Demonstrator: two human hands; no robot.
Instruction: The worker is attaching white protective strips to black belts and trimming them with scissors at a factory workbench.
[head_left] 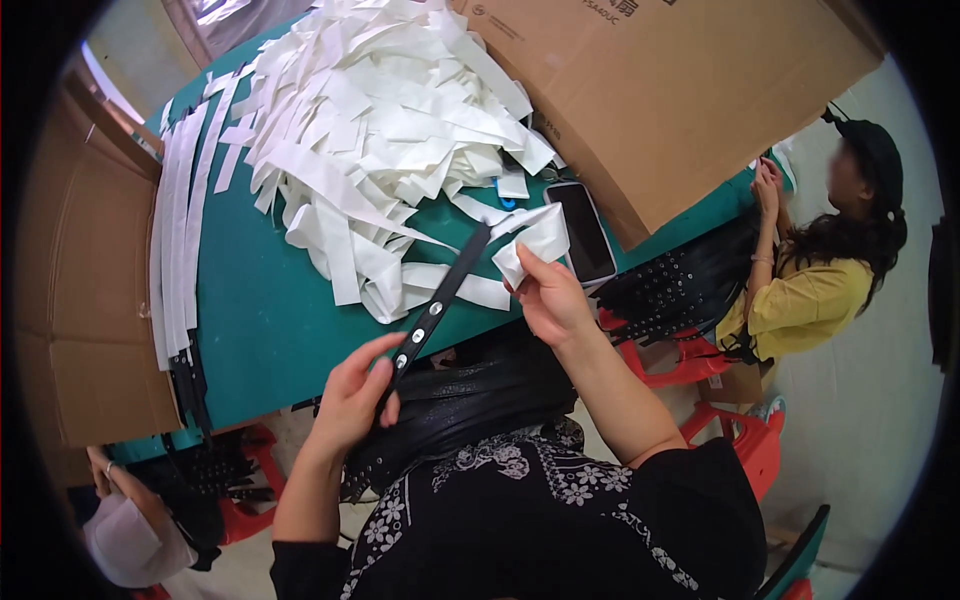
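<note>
My left hand (352,393) is closed round the lower end of a black strap (447,288) set with round silver eyelets. The strap slants up and to the right over the table's near edge. To its right, my right hand (552,302) pinches a white fabric strip (543,236), folded over at the fingers. The strap's far tip lies close to this strip. Across my lap are many more black straps (470,388). Beyond my hands, a large heap of white strips (370,120) covers much of the green table (255,325).
A phone (588,235) lies right of the heap, near a small blue object (506,200). Cardboard boxes (690,90) stand right and left. White strips over black straps (175,230) line the left edge. Two people sit nearby, one in a yellow top (815,310). Red stools (750,440) stand behind.
</note>
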